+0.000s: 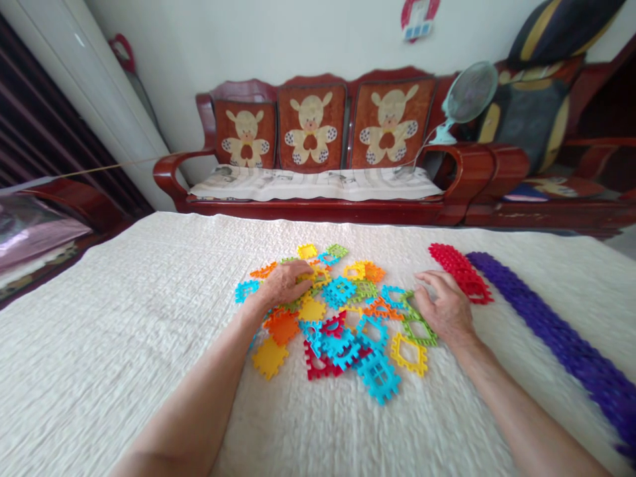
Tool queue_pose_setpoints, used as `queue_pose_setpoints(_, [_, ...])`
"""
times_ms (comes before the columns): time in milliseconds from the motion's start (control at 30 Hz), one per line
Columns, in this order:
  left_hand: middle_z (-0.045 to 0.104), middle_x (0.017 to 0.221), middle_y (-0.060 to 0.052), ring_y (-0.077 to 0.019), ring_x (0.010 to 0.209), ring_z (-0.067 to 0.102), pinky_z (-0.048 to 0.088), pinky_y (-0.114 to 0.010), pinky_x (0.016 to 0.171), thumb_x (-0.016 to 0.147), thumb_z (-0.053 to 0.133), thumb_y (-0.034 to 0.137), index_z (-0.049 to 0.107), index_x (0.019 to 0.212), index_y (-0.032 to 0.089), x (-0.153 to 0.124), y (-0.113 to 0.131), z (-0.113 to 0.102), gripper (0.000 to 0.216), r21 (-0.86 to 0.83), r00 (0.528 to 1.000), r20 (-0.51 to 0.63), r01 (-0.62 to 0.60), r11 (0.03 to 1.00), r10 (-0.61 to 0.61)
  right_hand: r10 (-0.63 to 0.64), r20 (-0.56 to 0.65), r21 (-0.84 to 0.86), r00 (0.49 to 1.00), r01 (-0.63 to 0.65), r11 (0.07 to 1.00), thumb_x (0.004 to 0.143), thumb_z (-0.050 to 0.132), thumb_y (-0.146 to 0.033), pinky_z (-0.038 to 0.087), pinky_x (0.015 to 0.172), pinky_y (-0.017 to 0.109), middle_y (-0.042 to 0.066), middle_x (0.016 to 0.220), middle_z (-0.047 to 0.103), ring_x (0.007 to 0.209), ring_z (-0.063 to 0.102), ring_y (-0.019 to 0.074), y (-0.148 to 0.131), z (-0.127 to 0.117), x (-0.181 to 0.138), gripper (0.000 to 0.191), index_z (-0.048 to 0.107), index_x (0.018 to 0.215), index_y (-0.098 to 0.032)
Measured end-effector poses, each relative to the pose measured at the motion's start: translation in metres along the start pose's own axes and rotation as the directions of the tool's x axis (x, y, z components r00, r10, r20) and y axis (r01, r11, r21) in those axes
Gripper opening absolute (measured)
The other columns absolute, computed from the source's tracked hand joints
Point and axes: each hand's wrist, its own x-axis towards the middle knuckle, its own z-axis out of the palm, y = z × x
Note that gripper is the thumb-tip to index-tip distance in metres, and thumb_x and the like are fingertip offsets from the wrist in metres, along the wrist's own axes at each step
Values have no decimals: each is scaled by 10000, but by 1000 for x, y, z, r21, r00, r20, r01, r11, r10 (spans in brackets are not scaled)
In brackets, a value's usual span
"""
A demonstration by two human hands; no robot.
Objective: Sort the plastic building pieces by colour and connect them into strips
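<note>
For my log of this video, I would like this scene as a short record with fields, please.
left hand: over the left part of the pile, fingers at yellow pieces; grip unclear
right hand: at the pile's right edge, nearest the green pieces; grip unclear
pile: notched plastic pieces, several colours
right side: red strip, purple strip
surface: whitish cloth
behind: wooden bench

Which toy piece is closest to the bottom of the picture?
The blue piece with crossed bars like a window. Its lowest corner pokes down farther than all the others, even the solid yellow piece at lower left.
</note>
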Motion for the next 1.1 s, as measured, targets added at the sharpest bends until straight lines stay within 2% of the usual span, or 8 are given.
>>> queue_pose_setpoints(67, [756,1021,-52,-194,960,700,539,-309,914,861,538,295,751,960,226,0,-1,1,245,17,997,-10,73,997,-73,11,-1,5,1000,-11,1000,870,532,-240,563,902,425,92,1013,694,965,677,251,0,1,0,219,681,1028,-212])
queue_pose_setpoints(133, [762,996,-54,-199,931,706,545,-309,893,873,498,279,763,947,218,0,-5,1,282,41,980,-92,180,983,-175,23,-4,11,1000,-23,1000,866,534,-239,561,909,425,88,1018,693,973,676,250,0,1,-1,222,685,1027,-218])
queue_pose_setpoints(233, [752,1121,-65,-211,1059,686,512,-319,988,866,459,219,759,1055,208,0,-13,-2,354,85,935,-203,314,946,-292,29,-6,19,1000,-29,999,864,534,-244,562,900,423,86,1010,695,964,675,250,-1,1,0,224,688,1025,-220])
queue_pose_setpoints(300, [730,1212,-64,-213,1139,661,478,-312,1045,850,457,189,741,1139,206,0,-21,-6,406,119,884,-214,447,887,-416,30,-7,22,1000,-30,999,861,531,-246,563,886,425,87,997,696,952,674,252,-1,1,0,226,690,1019,-217])
queue_pose_setpoints(400, [733,1214,-68,-231,1131,670,487,-314,1028,831,443,166,731,1187,203,-3,-35,-14,460,146,777,-227,623,768,-587,33,-5,22,999,-33,999,860,527,-246,560,882,428,91,996,699,948,673,256,-1,1,0,228,692,1013,-213])
queue_pose_setpoints(567, [776,1079,-76,-266,1065,697,519,-338,942,780,502,188,767,1113,234,-10,-51,-24,428,148,687,-241,724,674,-685,12,-18,21,1000,-12,1000,871,523,-246,563,876,419,90,994,702,933,680,250,-1,2,0,217,686,1009,-205])
queue_pose_setpoints(900, [780,1051,-88,-245,945,726,532,-350,931,827,463,187,771,1115,202,-11,-55,-25,422,100,646,-232,759,643,-727,32,-9,28,999,-32,999,859,531,-252,557,868,398,86,968,701,924,675,242,1,3,0,206,690,981,-206])
queue_pose_setpoints(1100, [739,1198,-97,-252,1097,685,502,-358,1006,863,421,182,745,1173,189,-9,-35,-32,448,124,702,-243,707,696,-670,113,32,57,993,-115,992,852,509,-251,544,811,376,90,948,698,857,657,227,5,7,-2,210,690,944,-197])
